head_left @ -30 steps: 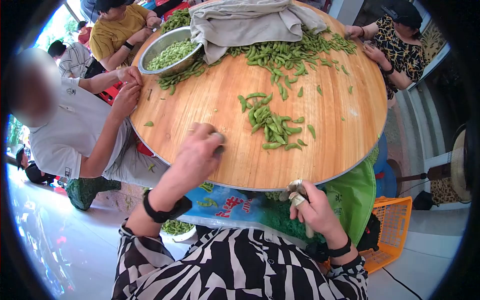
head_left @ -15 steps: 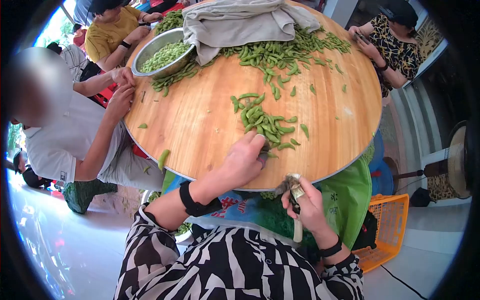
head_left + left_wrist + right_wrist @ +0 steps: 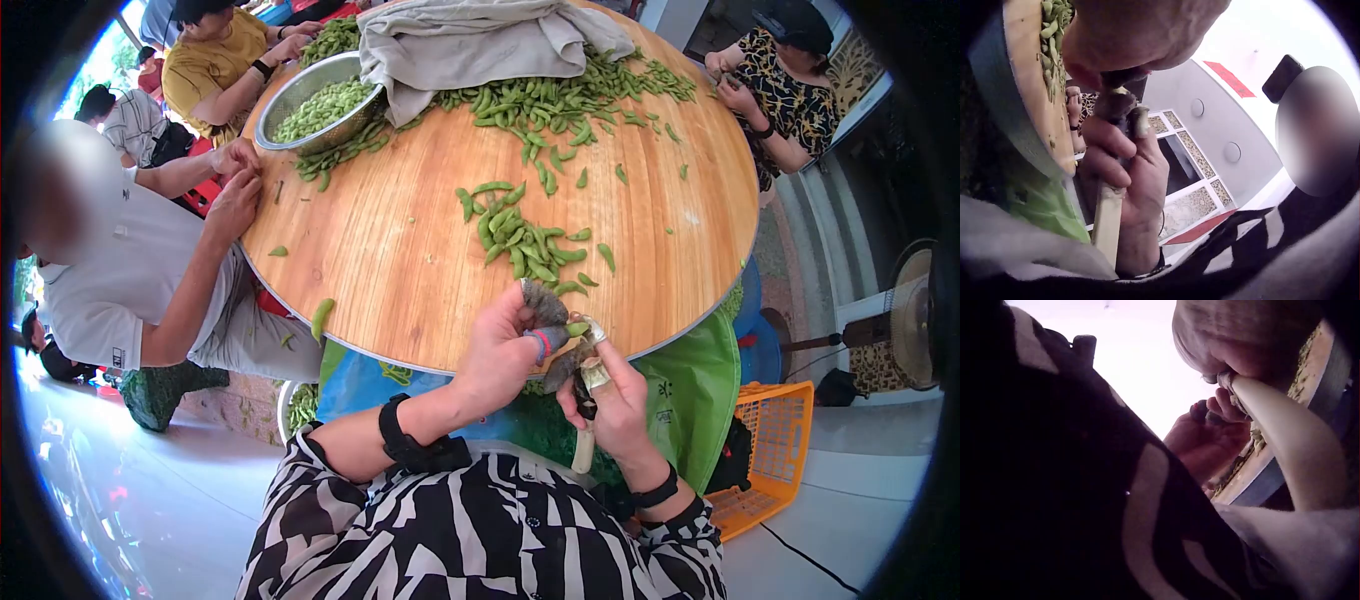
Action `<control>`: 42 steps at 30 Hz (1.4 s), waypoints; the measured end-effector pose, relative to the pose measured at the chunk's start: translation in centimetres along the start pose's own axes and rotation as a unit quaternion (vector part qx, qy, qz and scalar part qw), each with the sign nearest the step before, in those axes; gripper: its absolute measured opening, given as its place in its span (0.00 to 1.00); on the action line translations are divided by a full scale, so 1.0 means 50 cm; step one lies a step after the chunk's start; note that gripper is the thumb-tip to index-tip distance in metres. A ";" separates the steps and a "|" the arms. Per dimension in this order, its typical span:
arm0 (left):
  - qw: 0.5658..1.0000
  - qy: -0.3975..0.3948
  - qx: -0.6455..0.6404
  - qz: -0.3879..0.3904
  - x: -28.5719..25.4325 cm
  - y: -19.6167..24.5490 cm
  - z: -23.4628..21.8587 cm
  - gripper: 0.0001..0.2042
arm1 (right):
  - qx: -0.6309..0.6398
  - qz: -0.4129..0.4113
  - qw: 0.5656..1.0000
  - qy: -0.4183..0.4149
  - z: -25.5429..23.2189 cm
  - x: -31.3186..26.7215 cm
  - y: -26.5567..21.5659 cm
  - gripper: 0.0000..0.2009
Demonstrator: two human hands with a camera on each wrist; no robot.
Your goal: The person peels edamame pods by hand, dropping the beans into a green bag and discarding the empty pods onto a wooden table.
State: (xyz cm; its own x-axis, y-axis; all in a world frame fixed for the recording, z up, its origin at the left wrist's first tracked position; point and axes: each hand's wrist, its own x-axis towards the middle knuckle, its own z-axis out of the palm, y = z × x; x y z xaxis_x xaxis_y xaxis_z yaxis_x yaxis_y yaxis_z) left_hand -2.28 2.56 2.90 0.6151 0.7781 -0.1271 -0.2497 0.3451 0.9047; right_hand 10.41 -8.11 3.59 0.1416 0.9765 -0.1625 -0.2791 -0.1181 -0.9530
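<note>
My left hand point(image 3: 500, 345) has dark covers on its fingertips and a coloured band round the thumb. It pinches a green soybean pod point(image 3: 577, 328) at the near table edge, right against the right hand's fingertips. My right hand point(image 3: 622, 405), its fingertips also wrapped, grips a tool with a pale, smooth handle point(image 3: 583, 452); the working end is hidden among the fingers. In the right wrist view that handle point(image 3: 1291, 428) curves down from the palm. Just beyond the hands lies a small pile of pods point(image 3: 520, 240) on the round wooden table point(image 3: 380, 250).
Farther back are a larger pod heap point(image 3: 540, 105), a grey cloth point(image 3: 480, 50) and a metal colander point(image 3: 268, 125) of shelled beans. A green plastic bag point(image 3: 690, 390) hangs under the edge, beside an orange crate point(image 3: 775, 450). Other people sit round the table.
My left hand swept from the left of the table to the small pile, then came back with a pod to the right hand. The right hand stayed near the edge, gripping the tool.
</note>
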 end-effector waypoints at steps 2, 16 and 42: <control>1.000 -0.002 -0.001 0.015 -0.001 -0.009 0.000 0.11 | -0.015 -0.011 1.000 0.004 -0.005 0.003 0.009 0.21; 0.992 -0.066 -0.105 0.004 0.007 0.000 -0.010 0.13 | 0.146 0.025 0.989 0.009 -0.022 0.011 -0.033 0.17; 0.989 -0.010 0.097 0.112 0.046 0.065 -0.011 0.05 | 0.228 0.046 0.971 -0.060 -0.034 0.072 -0.065 0.17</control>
State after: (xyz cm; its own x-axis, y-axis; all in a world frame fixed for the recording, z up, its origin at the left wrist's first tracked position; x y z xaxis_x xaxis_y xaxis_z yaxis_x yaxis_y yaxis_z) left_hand -2.09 5.78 5.31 0.5760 0.8123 0.0914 -0.2347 0.0573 0.9704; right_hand 13.45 -4.54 5.65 -0.0073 0.9828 -0.1844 -0.6810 -0.1399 -0.7188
